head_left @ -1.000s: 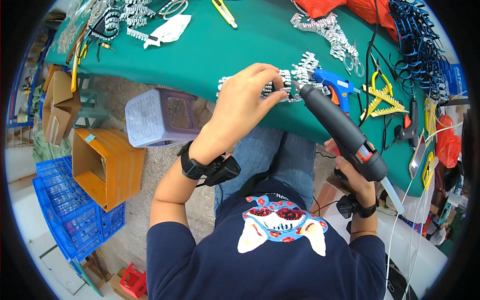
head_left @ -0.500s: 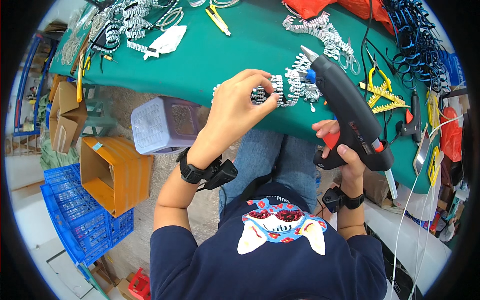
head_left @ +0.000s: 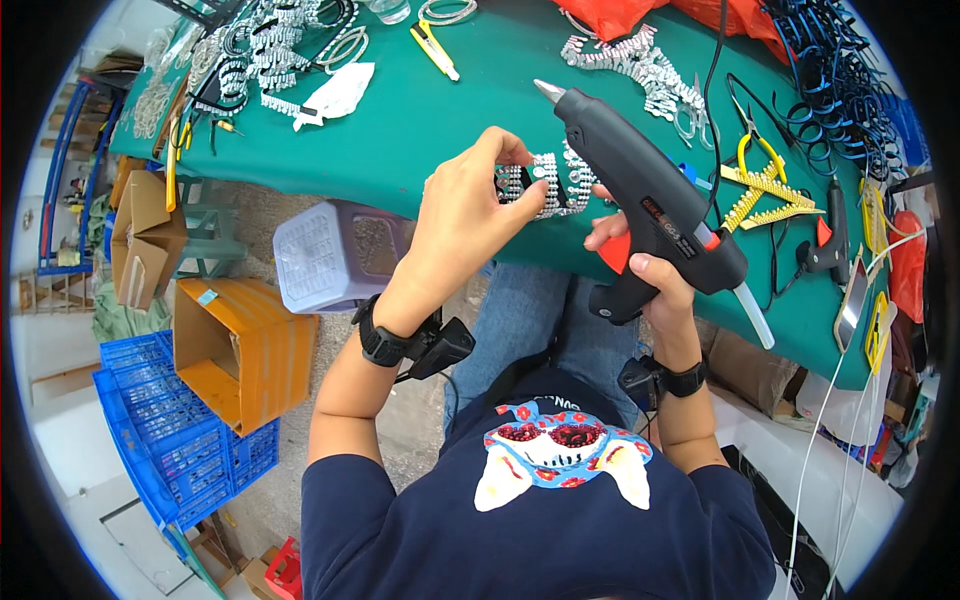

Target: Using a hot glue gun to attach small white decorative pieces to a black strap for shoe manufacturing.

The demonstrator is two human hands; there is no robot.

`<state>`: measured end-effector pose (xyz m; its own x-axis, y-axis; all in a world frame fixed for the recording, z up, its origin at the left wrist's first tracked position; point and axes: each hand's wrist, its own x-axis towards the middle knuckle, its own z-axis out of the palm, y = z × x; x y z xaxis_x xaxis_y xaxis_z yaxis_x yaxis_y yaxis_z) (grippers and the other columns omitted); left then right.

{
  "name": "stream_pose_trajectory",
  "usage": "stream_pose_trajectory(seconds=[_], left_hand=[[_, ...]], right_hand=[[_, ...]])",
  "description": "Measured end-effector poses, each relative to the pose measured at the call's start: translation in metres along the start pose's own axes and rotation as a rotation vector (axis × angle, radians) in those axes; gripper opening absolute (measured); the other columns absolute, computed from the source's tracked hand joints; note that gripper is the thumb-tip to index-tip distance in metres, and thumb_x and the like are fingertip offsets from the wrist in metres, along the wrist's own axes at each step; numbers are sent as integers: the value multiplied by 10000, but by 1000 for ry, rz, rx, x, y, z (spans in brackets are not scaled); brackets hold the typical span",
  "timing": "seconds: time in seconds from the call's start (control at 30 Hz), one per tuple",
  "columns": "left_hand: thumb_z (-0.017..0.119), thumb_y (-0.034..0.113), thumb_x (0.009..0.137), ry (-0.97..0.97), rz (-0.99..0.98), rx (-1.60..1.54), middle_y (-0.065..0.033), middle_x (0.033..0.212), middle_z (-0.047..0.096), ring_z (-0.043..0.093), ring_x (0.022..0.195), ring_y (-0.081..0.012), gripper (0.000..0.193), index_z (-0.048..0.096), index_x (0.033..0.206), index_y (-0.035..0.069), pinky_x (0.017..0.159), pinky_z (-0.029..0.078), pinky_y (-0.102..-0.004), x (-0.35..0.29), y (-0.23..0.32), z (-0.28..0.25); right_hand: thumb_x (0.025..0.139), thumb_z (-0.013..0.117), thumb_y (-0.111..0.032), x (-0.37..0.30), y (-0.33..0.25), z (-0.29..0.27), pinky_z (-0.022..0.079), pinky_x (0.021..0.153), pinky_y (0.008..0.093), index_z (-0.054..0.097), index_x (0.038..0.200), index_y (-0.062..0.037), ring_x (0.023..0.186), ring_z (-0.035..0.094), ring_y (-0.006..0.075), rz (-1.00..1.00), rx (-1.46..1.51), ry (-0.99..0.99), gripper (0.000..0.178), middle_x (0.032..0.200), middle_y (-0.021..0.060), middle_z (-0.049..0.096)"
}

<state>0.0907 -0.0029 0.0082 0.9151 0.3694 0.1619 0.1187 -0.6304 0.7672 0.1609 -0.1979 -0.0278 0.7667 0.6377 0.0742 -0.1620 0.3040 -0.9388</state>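
Note:
My left hand [head_left: 462,205] pinches a band [head_left: 546,178] set with rows of clear and silver rhinestones, thumb and fingertips on its left side. It is held over the table's near edge; its right part goes behind the glue gun. A black hot glue gun [head_left: 640,185] is gripped in my right hand [head_left: 668,285], thumb behind the handle and fingers by the red trigger [head_left: 616,252]. The gun's metal nozzle [head_left: 548,90] points up and left, beyond the band and apart from it. A translucent glue stick [head_left: 753,316] sticks out of its rear end.
On the green table [head_left: 440,130] lie a yellow box cutter [head_left: 434,50], white paper [head_left: 340,92], beaded trims [head_left: 645,65], yellow-handled pliers [head_left: 752,150] and a second glue gun [head_left: 830,240]. The gun's cord runs up the right side. A lilac bin [head_left: 335,258] stands left of my knees.
My right hand has brought the glue gun left and slightly up, so it now covers part of the band's right side. My left hand keeps its pinch on the band.

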Motion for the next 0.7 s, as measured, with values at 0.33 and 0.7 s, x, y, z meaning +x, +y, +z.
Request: stream_pose_trajectory(seconds=[0.33, 0.7], left_hand=[[678, 105, 780, -24, -26, -69, -139, 974, 652, 640, 968, -209, 294, 519, 999, -9, 855, 485, -317, 3, -2, 2], [633, 83, 834, -19, 10, -223, -103, 1041, 617, 584, 1032, -181, 259, 525, 1056, 7, 941, 430, -316, -1, -2, -5]], right_hand=[[666, 562, -189, 11, 20, 5, 441, 961, 489, 493, 1149, 87, 870, 634, 295, -30, 172, -30, 560, 894, 200, 607], [680, 562, -183, 7, 26, 1, 421, 980, 487, 496, 1134, 78, 911, 620, 300, -32, 188, -32, 528, 873, 202, 615]])
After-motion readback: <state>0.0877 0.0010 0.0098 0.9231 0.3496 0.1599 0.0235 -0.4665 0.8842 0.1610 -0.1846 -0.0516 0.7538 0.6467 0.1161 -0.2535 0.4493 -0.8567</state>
